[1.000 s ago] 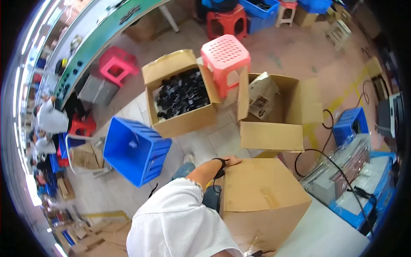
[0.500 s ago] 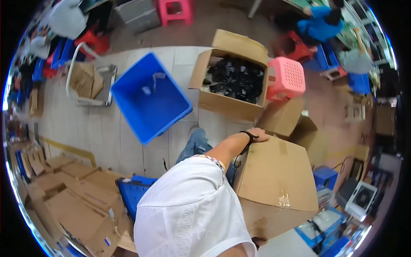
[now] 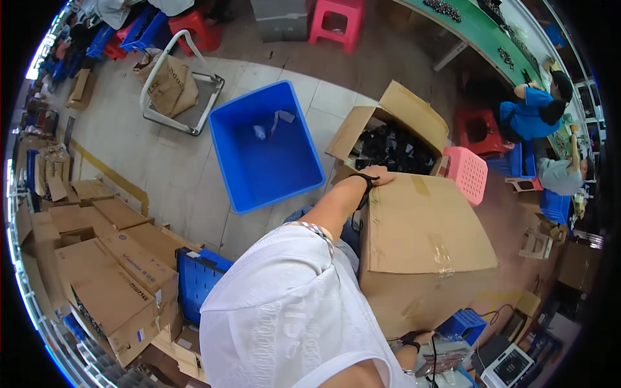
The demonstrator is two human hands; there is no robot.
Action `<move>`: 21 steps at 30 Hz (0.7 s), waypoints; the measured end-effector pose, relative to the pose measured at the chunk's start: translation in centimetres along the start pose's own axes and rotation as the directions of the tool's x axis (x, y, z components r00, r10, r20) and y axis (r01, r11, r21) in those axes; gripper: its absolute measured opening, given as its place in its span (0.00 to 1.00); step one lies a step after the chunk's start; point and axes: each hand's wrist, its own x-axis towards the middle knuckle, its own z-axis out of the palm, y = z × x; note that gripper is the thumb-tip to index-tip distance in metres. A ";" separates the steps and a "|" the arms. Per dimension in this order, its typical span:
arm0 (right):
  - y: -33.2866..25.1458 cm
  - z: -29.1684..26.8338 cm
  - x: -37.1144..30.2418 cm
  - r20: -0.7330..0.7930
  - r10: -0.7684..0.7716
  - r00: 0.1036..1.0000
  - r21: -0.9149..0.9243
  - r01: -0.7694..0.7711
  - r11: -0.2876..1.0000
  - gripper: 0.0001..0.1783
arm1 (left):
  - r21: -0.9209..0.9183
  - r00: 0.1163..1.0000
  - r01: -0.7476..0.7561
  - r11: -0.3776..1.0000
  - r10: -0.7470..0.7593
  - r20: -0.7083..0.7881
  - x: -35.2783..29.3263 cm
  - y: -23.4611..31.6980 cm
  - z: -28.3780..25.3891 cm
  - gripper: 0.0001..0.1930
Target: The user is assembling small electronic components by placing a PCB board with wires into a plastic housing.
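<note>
A large taped cardboard box [image 3: 424, 223] is gripped between my two hands. My left hand [image 3: 378, 175] has its fingers bent over the box's far left corner. Low on the box's near side, my right hand [image 3: 422, 337] presses at the bottom edge, only partly visible. Just beyond the held box stands an open cardboard carton [image 3: 349, 132] full of small black parts. Its front is partly covered by the held box. An open blue plastic bin [image 3: 228, 165] stands to the left, with a few white scraps inside.
A pink stool [image 3: 467, 174] stands beside the open carton. At far left is a white-handled trolley [image 3: 147, 87] carrying brown paper sacks. Stacked cartons [image 3: 110, 278] and a blue crate [image 3: 194, 284] lie at near left. People sit along a green workbench [image 3: 475, 32] at far right.
The view has turned, so the floor items appear further right. The held box has moved toward the open carton and now overlaps its front. More of my right hand and wrist shows.
</note>
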 end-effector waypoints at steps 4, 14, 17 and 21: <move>-0.3 7.3 4.7 0.072 0.099 0.993 0.129 -0.107 0.986 0.34 | -0.029 0.995 -0.011 1.000 0.008 -0.101 3.8 -1.3 -3.4 0.30; -2.3 18.1 20.7 0.405 0.150 0.902 -0.050 -0.142 0.989 0.35 | -0.064 0.962 0.094 0.994 -0.107 -0.252 5.5 -7.4 -6.7 0.36; -2.7 20.3 22.5 0.383 0.164 0.909 -0.045 -0.159 0.986 0.32 | -0.157 0.962 0.154 0.976 -0.184 -0.202 5.4 -7.7 -8.0 0.36; -4.5 23.1 23.4 0.342 0.129 0.931 -0.056 -0.117 0.992 0.30 | -0.185 0.945 0.160 0.970 -0.205 -0.256 6.8 -7.5 -9.7 0.35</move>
